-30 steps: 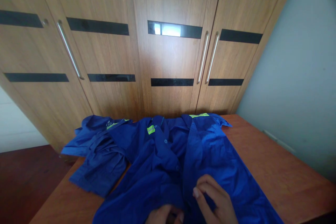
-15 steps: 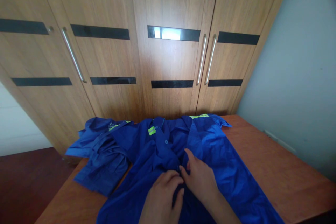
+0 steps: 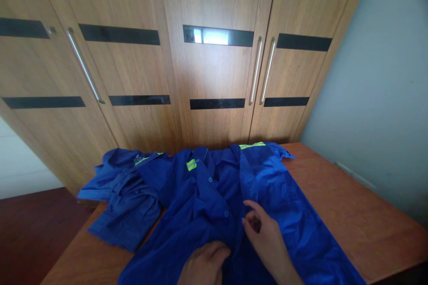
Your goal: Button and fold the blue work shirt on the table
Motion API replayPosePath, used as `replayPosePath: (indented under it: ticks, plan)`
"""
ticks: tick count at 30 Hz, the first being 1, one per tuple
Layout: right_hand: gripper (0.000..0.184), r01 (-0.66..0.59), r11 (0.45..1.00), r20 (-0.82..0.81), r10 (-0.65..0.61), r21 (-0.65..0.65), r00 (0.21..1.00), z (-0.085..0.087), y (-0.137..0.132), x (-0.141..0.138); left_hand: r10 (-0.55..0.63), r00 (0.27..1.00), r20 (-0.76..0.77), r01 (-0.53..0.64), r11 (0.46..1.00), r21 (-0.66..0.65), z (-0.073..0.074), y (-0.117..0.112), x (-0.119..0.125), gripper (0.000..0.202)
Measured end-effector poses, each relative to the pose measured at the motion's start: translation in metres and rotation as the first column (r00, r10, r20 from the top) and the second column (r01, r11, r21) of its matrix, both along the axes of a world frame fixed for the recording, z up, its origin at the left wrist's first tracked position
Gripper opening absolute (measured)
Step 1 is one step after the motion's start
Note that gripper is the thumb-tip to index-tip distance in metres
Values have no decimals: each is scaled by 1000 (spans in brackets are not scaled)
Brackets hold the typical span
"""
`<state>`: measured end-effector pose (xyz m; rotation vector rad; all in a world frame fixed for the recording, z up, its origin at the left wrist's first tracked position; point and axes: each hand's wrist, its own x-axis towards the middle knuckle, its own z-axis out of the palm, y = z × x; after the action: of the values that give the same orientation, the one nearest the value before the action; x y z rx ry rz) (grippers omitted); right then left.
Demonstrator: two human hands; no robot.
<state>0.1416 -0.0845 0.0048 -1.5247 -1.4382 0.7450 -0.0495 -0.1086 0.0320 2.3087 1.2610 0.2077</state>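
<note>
A blue work shirt (image 3: 187, 213) lies spread out with its front partly open and buttons down the edge. My left hand (image 3: 205, 262) is low on the shirt's front, fingers curled together at the buttoned edge; the fingertips are partly hidden, and they appear to pinch the cloth. To its right, my right hand (image 3: 265, 236) hovers over or rests lightly on the other front panel. Its thumb and forefinger are curved and apart, with nothing seen between them. A button (image 3: 226, 213) shows on the edge above the left hand.
The shirt lies on a reddish-brown wooden table (image 3: 361, 222). Folded blue clothing (image 3: 129, 213) lies at the left. Behind stands a wooden wardrobe (image 3: 214, 71) with metal handles and dark strips. A pale wall (image 3: 377, 107) borders the right side.
My hands have come apart. The right hand moved right, off the buttoned edge, and the left moved down toward me. The button between them is now uncovered. The view shifted slightly.
</note>
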Motion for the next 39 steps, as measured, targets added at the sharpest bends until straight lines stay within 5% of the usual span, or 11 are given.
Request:
replayPosePath:
  ticks: [6, 12, 21, 30, 32, 34, 39]
  plan:
    - [31, 58, 997, -84, -54, 52, 995, -2, 1, 0, 158, 987, 24, -159, 983, 89, 21, 19, 18, 42]
    - [37, 41, 997, -108, -34, 60, 994, -3, -2, 3, 289, 943, -163, -257, 947, 192, 16, 50, 42, 25]
    - [42, 36, 999, 261, -31, -18, 965, -7, 1, 20, 313, 933, -177, -282, 942, 183, 8, 66, 44, 17]
    - [38, 108, 993, 551, -62, -51, 832, 19, 14, 16, 309, 912, 270, -351, 928, 125, 14, 75, 38, 9]
    - [26, 125, 992, 581, -94, -13, 809, 21, 23, 14, 305, 883, 356, -363, 925, 109, 18, 77, 40, 8]
    - [19, 89, 995, 555, -104, 54, 825, 20, 30, 13, 322, 849, 419, -393, 915, 94, 23, 78, 42, 7]
    - [34, 19, 973, 346, -99, 229, 933, 26, 30, 12, 342, 819, 462, -428, 899, 93, 26, 79, 45, 10]
